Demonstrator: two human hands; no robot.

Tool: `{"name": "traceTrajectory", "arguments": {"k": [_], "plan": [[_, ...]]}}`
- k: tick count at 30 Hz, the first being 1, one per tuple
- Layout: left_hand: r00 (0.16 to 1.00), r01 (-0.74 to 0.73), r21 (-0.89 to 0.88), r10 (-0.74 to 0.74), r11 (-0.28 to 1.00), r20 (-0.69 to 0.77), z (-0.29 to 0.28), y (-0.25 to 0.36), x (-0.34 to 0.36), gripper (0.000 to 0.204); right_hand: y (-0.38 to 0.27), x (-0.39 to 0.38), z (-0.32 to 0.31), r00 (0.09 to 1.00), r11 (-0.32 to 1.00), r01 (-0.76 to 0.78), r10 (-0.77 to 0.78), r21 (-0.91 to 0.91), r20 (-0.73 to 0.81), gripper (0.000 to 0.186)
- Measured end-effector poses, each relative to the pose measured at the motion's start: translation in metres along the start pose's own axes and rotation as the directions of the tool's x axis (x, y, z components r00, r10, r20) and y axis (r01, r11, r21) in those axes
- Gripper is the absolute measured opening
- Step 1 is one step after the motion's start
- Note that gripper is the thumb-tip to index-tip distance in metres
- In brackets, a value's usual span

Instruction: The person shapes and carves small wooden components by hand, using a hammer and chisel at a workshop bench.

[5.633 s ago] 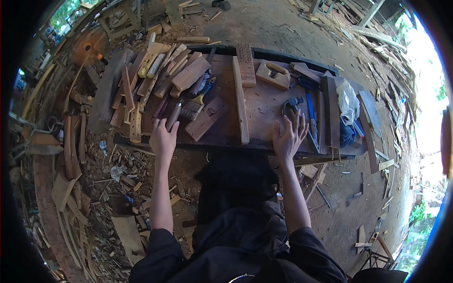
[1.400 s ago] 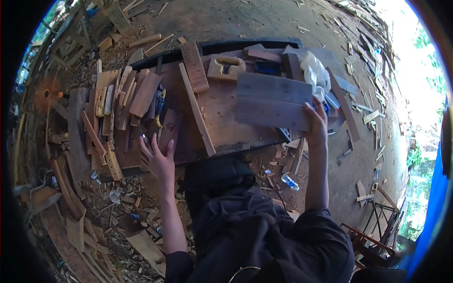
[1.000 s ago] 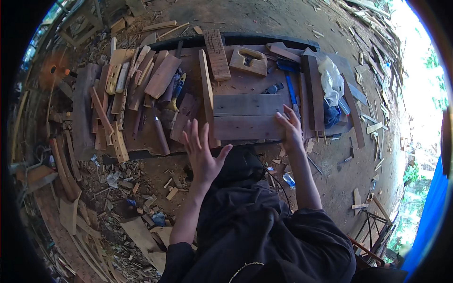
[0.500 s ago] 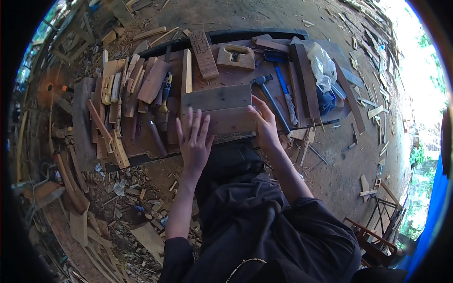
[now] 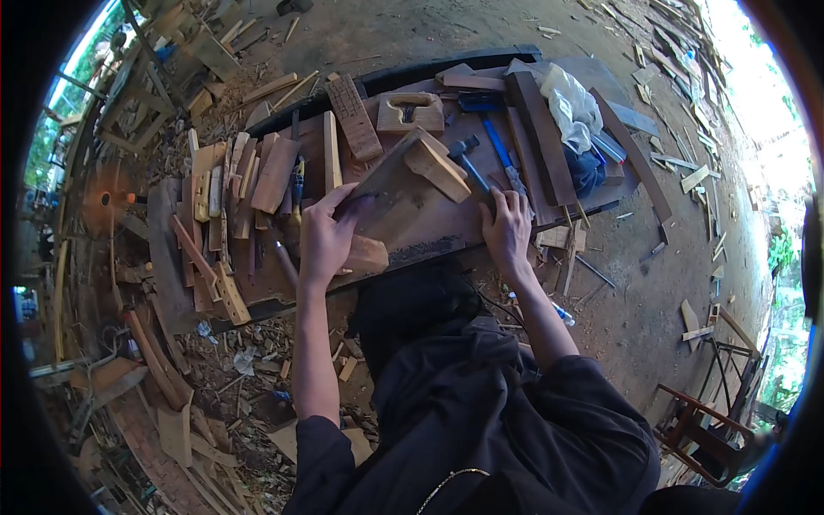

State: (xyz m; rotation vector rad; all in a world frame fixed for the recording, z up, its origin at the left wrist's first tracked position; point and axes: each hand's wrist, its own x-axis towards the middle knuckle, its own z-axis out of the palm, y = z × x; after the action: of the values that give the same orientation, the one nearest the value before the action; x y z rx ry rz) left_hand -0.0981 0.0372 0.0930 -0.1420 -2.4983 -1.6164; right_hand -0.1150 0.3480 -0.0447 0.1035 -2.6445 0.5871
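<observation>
My left hand is closed on the edge of a brown wooden board, which is tilted up off the work board. A short, thick wood block with a pale edge lies against the board's far right end; whether they are joined I cannot tell. Beneath the left hand, near the front edge, rests another reddish wood block. My right hand has its fingers curled over the handle of a hammer, whose dark head points away. The lower handle is hidden under this hand.
Wood pieces crowd the left of the work board, with a brush-like tool among them. Behind sits a block with a cut-out. Blue-handled tool, dark beam and white plastic bag lie right. Scraps litter the ground.
My left hand has gone from lying flat on the wood to gripping and tilting it up. The right hand has left the wood's right edge and moved right onto the hammer handle.
</observation>
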Motion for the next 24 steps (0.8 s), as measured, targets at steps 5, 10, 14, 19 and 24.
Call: {"name": "traceTrajectory", "arguments": {"k": [5,10,14,19,24], "plan": [[0.947,0.247,-0.066,-0.226,0.967,0.230,-0.003,-0.033,0.017,0.025,-0.010,0.006,0.010,0.997,0.999,-0.049,0.048,-0.014,-0.055,0.031],[0.905,0.319,-0.077,-0.279,0.945,0.322,0.010,-0.044,0.017,0.026,-0.029,0.022,0.019,0.995,0.995,-0.097,0.096,-0.015,-0.028,0.026],[0.931,0.268,-0.124,-0.224,0.955,0.289,0.012,-0.034,0.015,0.030,-0.022,0.030,0.022,0.997,0.993,-0.076,0.077,0.088,-0.006,0.025],[0.926,0.297,-0.235,-0.219,0.925,0.308,0.002,-0.039,0.018,0.035,0.011,0.021,0.001,0.964,0.996,-0.085,0.090,0.032,-0.249,0.025],[0.815,0.419,-0.124,-0.312,0.899,0.489,0.009,-0.056,0.035,0.034,0.030,0.006,-0.022,0.977,0.985,-0.160,0.148,-0.070,-0.156,0.031]]}}
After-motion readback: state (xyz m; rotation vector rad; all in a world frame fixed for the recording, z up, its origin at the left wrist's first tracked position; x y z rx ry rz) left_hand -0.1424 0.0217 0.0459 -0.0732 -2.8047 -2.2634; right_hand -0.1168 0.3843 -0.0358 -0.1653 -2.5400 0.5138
